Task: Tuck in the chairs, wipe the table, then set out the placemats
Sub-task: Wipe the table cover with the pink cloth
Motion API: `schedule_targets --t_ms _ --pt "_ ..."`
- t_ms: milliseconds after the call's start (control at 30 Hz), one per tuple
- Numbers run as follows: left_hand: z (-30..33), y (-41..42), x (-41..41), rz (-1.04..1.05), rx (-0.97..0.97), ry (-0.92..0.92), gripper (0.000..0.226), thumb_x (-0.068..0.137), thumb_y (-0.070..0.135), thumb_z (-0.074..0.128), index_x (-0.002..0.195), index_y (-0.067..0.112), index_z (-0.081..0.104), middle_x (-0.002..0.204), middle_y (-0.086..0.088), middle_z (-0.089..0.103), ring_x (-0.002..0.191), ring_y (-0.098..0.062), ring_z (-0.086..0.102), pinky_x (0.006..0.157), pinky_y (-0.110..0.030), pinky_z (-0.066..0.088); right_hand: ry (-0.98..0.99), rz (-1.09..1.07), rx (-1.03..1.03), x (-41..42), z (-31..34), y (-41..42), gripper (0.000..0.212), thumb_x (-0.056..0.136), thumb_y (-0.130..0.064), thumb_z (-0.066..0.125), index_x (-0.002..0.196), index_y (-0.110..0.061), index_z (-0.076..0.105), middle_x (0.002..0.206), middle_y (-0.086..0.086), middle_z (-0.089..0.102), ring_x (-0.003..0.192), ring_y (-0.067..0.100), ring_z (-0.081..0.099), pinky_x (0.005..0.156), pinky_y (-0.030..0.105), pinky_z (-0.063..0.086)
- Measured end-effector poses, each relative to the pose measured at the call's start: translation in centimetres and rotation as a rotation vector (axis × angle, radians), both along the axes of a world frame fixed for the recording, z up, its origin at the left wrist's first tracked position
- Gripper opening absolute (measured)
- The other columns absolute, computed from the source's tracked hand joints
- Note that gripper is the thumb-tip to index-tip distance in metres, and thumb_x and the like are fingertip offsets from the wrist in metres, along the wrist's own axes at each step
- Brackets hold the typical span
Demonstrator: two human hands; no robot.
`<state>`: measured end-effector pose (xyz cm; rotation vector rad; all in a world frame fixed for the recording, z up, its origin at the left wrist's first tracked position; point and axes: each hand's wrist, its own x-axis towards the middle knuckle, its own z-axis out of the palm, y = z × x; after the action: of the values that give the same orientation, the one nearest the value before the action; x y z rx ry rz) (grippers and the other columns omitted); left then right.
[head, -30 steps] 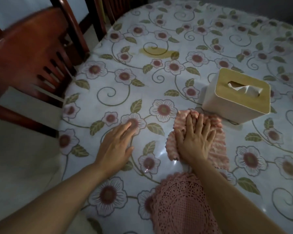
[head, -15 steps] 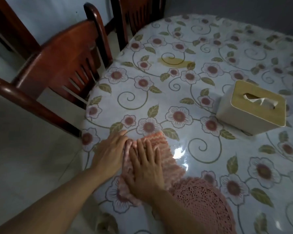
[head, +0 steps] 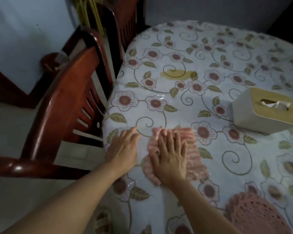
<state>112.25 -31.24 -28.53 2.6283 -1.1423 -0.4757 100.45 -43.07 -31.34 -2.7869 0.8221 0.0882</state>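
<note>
Pink and fluffy, the cleaning cloth (head: 191, 149) lies in the lower middle of the frame on the flowered surface (head: 176, 102), and I see my right hand (head: 171, 156) pressing it flat, fingers (head: 166, 137) straight and spread on top of it. My left hand (head: 123, 149) rests palm down just beside it, close to the surface's left edge, fingers straight too, holding nothing. Half a second ago the two hands touched; now a narrow strip of tablecloth shows between them. Compared with a second ago, the cloth sits much farther from the tissue box (head: 265, 110), which it then nearly touched; the box now stands well apart at the right edge of the frame. The pink crocheted placemat (head: 254, 211) has slid to the lower right corner as my view turns left. More of the dark wooden chair (head: 66, 105) fills the left side, its back against the surface's edge. A yellow stain (head: 176, 75) stays in the upper middle, beyond the cloth.
</note>
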Motion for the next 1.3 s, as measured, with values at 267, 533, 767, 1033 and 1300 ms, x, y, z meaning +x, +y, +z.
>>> schedule_targets --t_ms 267,533,767,1033,1300 --pt "2.0 -1.4 2.6 -0.147 0.01 0.028 0.023 0.093 0.03 0.041 0.109 0.016 0.048 0.123 0.0 0.04 0.11 -0.019 0.044 0.082 -0.034 0.045 -0.028 0.064 0.0 0.7 0.2 4.0 0.061 0.096 -0.049 0.027 0.149 -0.02 0.022 0.156 0.001 0.017 0.146 0.023 0.005 0.113 0.045 0.01" --pt "3.6 -3.6 6.0 -0.243 0.181 0.02 0.022 0.087 0.018 0.05 0.109 0.019 0.047 0.121 -0.001 0.038 0.114 -0.022 0.041 0.087 -0.039 0.045 -0.104 0.005 0.018 3.5 -0.6 0.8 0.062 0.095 -0.052 0.029 0.15 -0.025 0.02 0.155 -0.002 0.02 0.145 0.021 0.012 0.115 0.038 0.004" --pt "4.5 -6.1 9.5 -0.323 0.251 0.019 0.027 0.086 0.014 0.049 0.113 0.015 0.046 0.126 -0.004 0.038 0.115 -0.026 0.043 0.081 -0.038 0.042 -0.139 -0.155 0.037 6.4 -0.6 -1.3 0.059 0.093 -0.044 0.032 0.147 -0.021 0.029 0.153 0.001 0.03 0.143 0.018 0.012 0.115 0.036 0.004" --pt "5.4 -10.3 13.9 -0.54 0.227 0.062 0.03 0.086 0.013 0.052 0.115 0.014 0.045 0.128 -0.005 0.036 0.12 -0.025 0.038 0.093 -0.039 0.04 -0.118 -0.327 0.007 9.5 -0.5 -1.2 0.057 0.096 -0.043 0.023 0.149 -0.024 0.016 0.154 -0.006 0.006 0.145 0.017 -0.001 0.115 0.034 -0.005" --pt "6.3 -12.4 19.8 -0.86 0.278 0.026 0.046 0.091 0.024 0.048 0.134 0.014 0.036 0.146 -0.011 0.026 0.136 -0.03 0.025 0.109 -0.039 0.026 -0.009 -0.606 0.02 16.2 0.4 2.4 0.062 0.088 -0.037 0.036 0.144 -0.012 0.033 0.148 0.006 0.039 0.138 0.032 0.031 0.11 0.038 0.012"
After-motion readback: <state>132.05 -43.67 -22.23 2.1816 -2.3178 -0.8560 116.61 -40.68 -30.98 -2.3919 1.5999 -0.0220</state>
